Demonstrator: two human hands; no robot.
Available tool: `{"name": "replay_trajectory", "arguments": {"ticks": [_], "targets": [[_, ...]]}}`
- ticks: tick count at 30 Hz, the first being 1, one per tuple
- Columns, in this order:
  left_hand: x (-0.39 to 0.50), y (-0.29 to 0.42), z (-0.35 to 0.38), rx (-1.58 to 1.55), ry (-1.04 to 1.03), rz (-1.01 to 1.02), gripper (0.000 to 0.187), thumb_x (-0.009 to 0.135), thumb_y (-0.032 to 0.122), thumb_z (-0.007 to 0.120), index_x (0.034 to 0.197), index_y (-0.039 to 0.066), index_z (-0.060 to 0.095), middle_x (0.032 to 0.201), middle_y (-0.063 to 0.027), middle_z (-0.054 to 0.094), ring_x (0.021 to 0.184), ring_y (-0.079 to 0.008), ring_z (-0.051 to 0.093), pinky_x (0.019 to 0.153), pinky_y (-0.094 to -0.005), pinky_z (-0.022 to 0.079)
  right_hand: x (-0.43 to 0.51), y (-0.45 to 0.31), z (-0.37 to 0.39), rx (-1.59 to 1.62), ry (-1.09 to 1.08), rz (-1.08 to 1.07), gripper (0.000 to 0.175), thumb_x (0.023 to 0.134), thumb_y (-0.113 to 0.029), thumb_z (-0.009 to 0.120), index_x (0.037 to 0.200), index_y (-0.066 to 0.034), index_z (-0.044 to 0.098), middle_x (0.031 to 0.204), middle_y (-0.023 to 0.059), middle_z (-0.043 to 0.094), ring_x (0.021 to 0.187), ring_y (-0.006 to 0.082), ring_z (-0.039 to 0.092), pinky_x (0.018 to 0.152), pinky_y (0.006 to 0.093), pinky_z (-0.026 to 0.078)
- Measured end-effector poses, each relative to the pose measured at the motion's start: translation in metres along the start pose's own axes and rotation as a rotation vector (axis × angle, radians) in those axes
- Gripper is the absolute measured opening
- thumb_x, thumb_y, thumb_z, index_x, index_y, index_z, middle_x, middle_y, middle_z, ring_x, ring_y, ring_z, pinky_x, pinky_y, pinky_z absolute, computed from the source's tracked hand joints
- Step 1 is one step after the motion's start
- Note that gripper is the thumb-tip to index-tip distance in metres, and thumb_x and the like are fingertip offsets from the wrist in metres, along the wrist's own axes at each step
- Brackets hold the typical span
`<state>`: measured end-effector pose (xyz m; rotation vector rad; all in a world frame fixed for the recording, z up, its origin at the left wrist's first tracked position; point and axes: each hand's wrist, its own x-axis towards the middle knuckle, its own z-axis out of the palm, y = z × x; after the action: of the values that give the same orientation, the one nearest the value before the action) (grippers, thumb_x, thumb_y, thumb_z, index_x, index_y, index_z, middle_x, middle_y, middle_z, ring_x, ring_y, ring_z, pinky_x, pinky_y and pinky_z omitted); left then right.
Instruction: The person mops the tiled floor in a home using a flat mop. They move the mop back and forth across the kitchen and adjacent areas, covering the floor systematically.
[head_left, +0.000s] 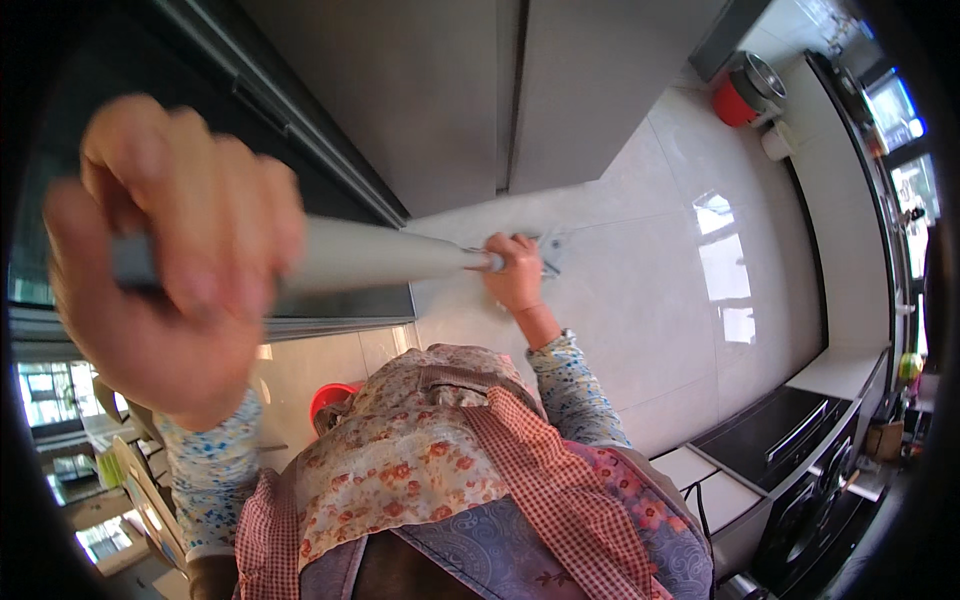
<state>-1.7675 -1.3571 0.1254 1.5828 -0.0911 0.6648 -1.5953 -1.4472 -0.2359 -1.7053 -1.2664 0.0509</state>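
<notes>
My left hand is raised close to the camera, its fingers wrapped around the top of a pale grey mop handle. Lower on the same handle, my right hand grips the shaft. Just past that hand, the blurred mop head rests on the glossy floor tiles; my hand hides part of it. Both sleeves have a blue and yellow speckled pattern. A floral apron with checked straps covers my body.
Tall grey cabinet panels and a dark glass sliding door stand ahead and left. A red bucket sits behind on the left. Kitchen counters line the right, with a red-and-black bin and a white container beside them.
</notes>
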Motion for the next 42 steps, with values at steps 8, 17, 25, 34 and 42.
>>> {"name": "replay_trajectory", "arguments": {"ticks": [8, 17, 25, 34, 42], "targets": [[0.026, -0.146, 0.076, 0.217, -0.363, -0.293, 0.017, 0.075, 0.002, 0.067, 0.091, 0.004, 0.061, 0.086, -0.0044, 0.063, 0.077, -0.0133, 0.061, 0.070, -0.0289, 0.048, -0.002, 0.163, -0.071, -0.252, 0.241, 0.349, 0.027, 0.071, -0.029, 0.080, 0.078, -0.0086, 0.064, 0.082, 0.0076, 0.064, 0.083, 0.0302, 0.057, 0.073, 0.0407, 0.046], [-0.032, -0.224, 0.107, 0.026, 0.079, -0.483, 0.017, 0.091, 0.003, 0.049, 0.107, -0.001, 0.053, 0.078, -0.0058, 0.060, 0.074, -0.0121, 0.059, 0.074, -0.0283, 0.049, -0.037, 0.196, -0.052, -0.400, 0.176, 0.580, 0.037, 0.072, -0.037, 0.078, 0.094, -0.0099, 0.066, 0.100, 0.0084, 0.067, 0.096, 0.0307, 0.060, 0.081, 0.0412, 0.049], [-0.059, -0.117, 0.075, -0.034, 0.233, -0.288, 0.022, 0.095, 0.003, 0.037, 0.107, -0.003, 0.054, 0.061, -0.0020, 0.050, 0.058, -0.0085, 0.048, 0.058, -0.0236, 0.042, -0.048, 0.078, -0.013, -0.199, 0.094, 0.345, 0.009, 0.073, -0.013, 0.073, 0.075, -0.0085, 0.064, 0.079, 0.0115, 0.065, 0.083, 0.0328, 0.061, 0.073, 0.0422, 0.048], [-0.085, 0.012, 0.028, 0.095, 0.301, -0.012, 0.033, 0.096, 0.027, 0.045, 0.106, -0.004, 0.053, 0.050, 0.0011, 0.043, 0.046, -0.0089, 0.042, 0.055, -0.0241, 0.037, -0.105, -0.097, 0.029, -0.018, -0.025, 0.396, 0.022, 0.070, -0.014, 0.072, 0.089, -0.0061, 0.063, 0.085, 0.0182, 0.064, 0.080, 0.0379, 0.062, 0.069, 0.0425, 0.051], [-0.086, 0.038, 0.021, 0.109, 0.277, -0.023, 0.037, 0.094, 0.030, 0.049, 0.105, -0.004, 0.056, 0.049, 0.0033, 0.042, 0.048, -0.0079, 0.043, 0.057, -0.0234, 0.036, -0.163, -0.161, 0.030, 0.140, -0.044, 0.517, 0.027, 0.070, -0.019, 0.075, 0.090, -0.0069, 0.060, 0.083, 0.0195, 0.063, 0.079, 0.0391, 0.061, 0.068, 0.0429, 0.049]]}}
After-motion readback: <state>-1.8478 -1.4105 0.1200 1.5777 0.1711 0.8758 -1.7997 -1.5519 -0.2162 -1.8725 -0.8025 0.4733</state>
